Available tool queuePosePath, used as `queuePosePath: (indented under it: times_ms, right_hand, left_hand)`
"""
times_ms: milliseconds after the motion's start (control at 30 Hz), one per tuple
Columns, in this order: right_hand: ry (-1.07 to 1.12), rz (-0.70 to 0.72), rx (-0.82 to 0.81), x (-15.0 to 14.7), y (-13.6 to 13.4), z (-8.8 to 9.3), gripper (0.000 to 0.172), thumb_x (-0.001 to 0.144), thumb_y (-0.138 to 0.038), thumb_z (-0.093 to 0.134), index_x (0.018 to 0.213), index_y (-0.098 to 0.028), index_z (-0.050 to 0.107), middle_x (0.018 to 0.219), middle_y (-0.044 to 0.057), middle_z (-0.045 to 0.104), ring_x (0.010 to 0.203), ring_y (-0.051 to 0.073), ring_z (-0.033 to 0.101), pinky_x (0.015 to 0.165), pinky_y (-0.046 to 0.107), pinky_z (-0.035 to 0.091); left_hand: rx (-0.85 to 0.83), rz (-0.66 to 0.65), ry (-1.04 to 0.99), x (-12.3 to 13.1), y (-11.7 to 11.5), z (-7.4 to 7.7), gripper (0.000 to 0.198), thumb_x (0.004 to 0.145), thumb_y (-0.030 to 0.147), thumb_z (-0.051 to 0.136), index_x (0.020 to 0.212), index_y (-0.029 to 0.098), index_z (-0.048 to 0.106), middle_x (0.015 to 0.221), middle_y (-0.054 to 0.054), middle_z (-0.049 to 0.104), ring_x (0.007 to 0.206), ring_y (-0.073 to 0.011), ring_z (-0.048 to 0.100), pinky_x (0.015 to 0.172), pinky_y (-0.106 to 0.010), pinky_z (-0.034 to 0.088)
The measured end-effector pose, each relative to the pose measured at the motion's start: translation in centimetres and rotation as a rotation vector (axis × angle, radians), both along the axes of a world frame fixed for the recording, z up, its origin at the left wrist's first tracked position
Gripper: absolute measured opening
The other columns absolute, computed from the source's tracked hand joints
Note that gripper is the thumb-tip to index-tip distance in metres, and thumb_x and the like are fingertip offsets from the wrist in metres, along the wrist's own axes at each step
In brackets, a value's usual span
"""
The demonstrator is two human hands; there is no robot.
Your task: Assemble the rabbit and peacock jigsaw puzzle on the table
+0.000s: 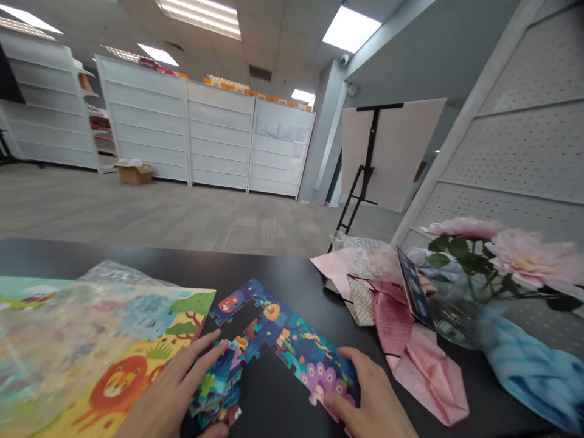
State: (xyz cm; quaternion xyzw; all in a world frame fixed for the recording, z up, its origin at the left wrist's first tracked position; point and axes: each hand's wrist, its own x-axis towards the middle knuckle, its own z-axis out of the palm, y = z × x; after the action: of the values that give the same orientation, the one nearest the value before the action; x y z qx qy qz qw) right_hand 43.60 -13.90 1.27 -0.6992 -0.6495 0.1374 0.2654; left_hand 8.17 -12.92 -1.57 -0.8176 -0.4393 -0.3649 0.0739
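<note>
A partly joined jigsaw puzzle [296, 334] with a dark blue sea scene lies on the black table, bending in an angle at its far end. My right hand [371, 395] grips its near right end, thumb on the pink and purple picture and fingers along the outer edge. Left of it, loose jigsaw pieces [221, 383] are heaped in a stack. Against that heap's left side rests my left hand [182, 383], fingers stretched and apart, thumb low at the frame's bottom edge. Whether it bears any of the pieces is hidden.
A lion picture sheet [182, 316] and clear plastic wrapping [114, 272] cover the table's left. To the right lie pink cloth [429, 371], crinkled plastic [365, 255] and a blue cloth [533, 365], beside a glass vase [460, 313] of pink flowers. An easel [365, 176] stands beyond.
</note>
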Motion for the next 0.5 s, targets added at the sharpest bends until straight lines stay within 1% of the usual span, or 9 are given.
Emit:
queuePosePath:
  times_ms: [67, 133, 200, 267, 333, 433, 500]
  right_hand:
    - [0.013, -0.035, -0.006, -0.8, 0.1, 0.8, 0.046, 0.066, -0.028, 0.065, 0.111, -0.022, 0.070, 0.114, 0.008, 0.072, 0.110, 0.030, 0.064, 0.098, 0.036, 0.048]
    - [0.022, -0.071, -0.031, -1.1, 0.5, 1.2, 0.046, 0.063, -0.027, 0.066, 0.108, -0.023, 0.069, 0.112, 0.008, 0.070, 0.108, 0.031, 0.062, 0.096, 0.039, 0.047]
    - [0.055, -0.083, -0.047, -0.9, 1.0, 1.1, 0.047, 0.063, -0.029, 0.065, 0.110, -0.023, 0.066, 0.110, 0.008, 0.068, 0.108, 0.031, 0.062, 0.094, 0.040, 0.047]
    - [0.112, -0.103, -0.019, -0.8, 1.5, 0.7, 0.049, 0.067, -0.031, 0.062, 0.115, -0.023, 0.064, 0.110, 0.008, 0.067, 0.107, 0.029, 0.063, 0.092, 0.039, 0.049]
    - [0.159, -0.142, 0.049, -0.9, 2.1, 0.3, 0.047, 0.069, -0.031, 0.057, 0.115, -0.022, 0.063, 0.109, 0.009, 0.066, 0.107, 0.028, 0.065, 0.091, 0.037, 0.050]
    - [0.193, -0.200, 0.138, -1.4, 2.6, 0.1, 0.044, 0.072, -0.034, 0.054, 0.112, -0.021, 0.067, 0.111, 0.011, 0.067, 0.108, 0.029, 0.066, 0.092, 0.039, 0.051]
    - [0.224, -0.227, 0.176, -1.8, 2.8, 0.2, 0.049, 0.074, -0.037, 0.051, 0.116, -0.019, 0.068, 0.111, 0.012, 0.069, 0.107, 0.029, 0.067, 0.092, 0.040, 0.051]
  left_hand:
    - [0.017, 0.006, 0.017, -0.1, 0.1, 0.1, 0.077, 0.080, 0.048, 0.071, 0.150, 0.032, 0.043, 0.145, -0.006, 0.060, 0.121, -0.0302, 0.065, 0.091, -0.033, 0.061]
    - [0.034, 0.012, 0.010, 0.1, -0.1, 0.6, 0.079, 0.080, 0.050, 0.070, 0.151, 0.031, 0.041, 0.146, -0.007, 0.059, 0.124, -0.0314, 0.063, 0.095, -0.036, 0.060]
    - [0.039, 0.031, -0.020, 0.4, -0.4, 1.2, 0.076, 0.083, 0.049, 0.067, 0.152, 0.030, 0.040, 0.146, -0.007, 0.058, 0.127, -0.0321, 0.061, 0.099, -0.038, 0.057]
    - [0.025, 0.064, -0.043, 0.7, -0.7, 1.5, 0.073, 0.086, 0.046, 0.065, 0.152, 0.029, 0.040, 0.146, -0.008, 0.058, 0.129, -0.0324, 0.059, 0.102, -0.040, 0.055]
    - [0.021, 0.081, -0.041, 0.7, -0.6, 1.3, 0.071, 0.086, 0.045, 0.064, 0.151, 0.030, 0.040, 0.145, -0.007, 0.059, 0.129, -0.0318, 0.059, 0.102, -0.039, 0.056]
    - [0.046, 0.071, -0.023, 0.3, -0.3, 0.5, 0.071, 0.086, 0.045, 0.065, 0.151, 0.030, 0.041, 0.145, -0.006, 0.059, 0.127, -0.0307, 0.061, 0.098, -0.036, 0.058]
    - [0.051, 0.066, -0.021, 0.2, -0.1, 0.2, 0.071, 0.086, 0.045, 0.065, 0.151, 0.031, 0.041, 0.144, -0.006, 0.060, 0.126, -0.0305, 0.062, 0.097, -0.035, 0.058]
